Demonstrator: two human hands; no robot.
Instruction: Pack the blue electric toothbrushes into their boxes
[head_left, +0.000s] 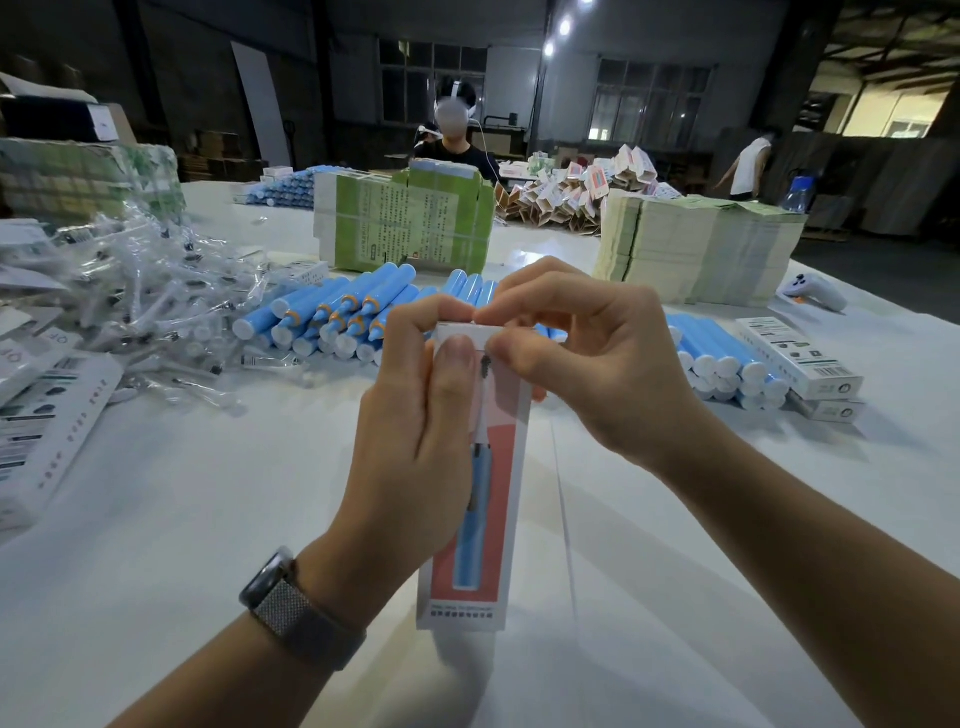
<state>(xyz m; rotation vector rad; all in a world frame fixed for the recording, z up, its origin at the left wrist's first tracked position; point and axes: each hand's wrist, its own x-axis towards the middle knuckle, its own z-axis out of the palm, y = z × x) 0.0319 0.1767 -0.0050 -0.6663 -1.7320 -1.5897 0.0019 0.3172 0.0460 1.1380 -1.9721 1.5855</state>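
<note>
- Toothbrush box (485, 499) stood upright above the white table (182, 545), long axis pointing away
- Left hand (415, 431) gripped its side
- Right hand (582, 358) pinched the top flap, nearer the blue toothbrush handles (332, 317) behind

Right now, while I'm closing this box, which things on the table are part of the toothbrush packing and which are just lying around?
Part of the job:
- toothbrush box, held by left hand and right hand
- blue toothbrush handles
- bagged brush heads
- flat box stacks

Lying about:
- white controller
- water bottle
</note>
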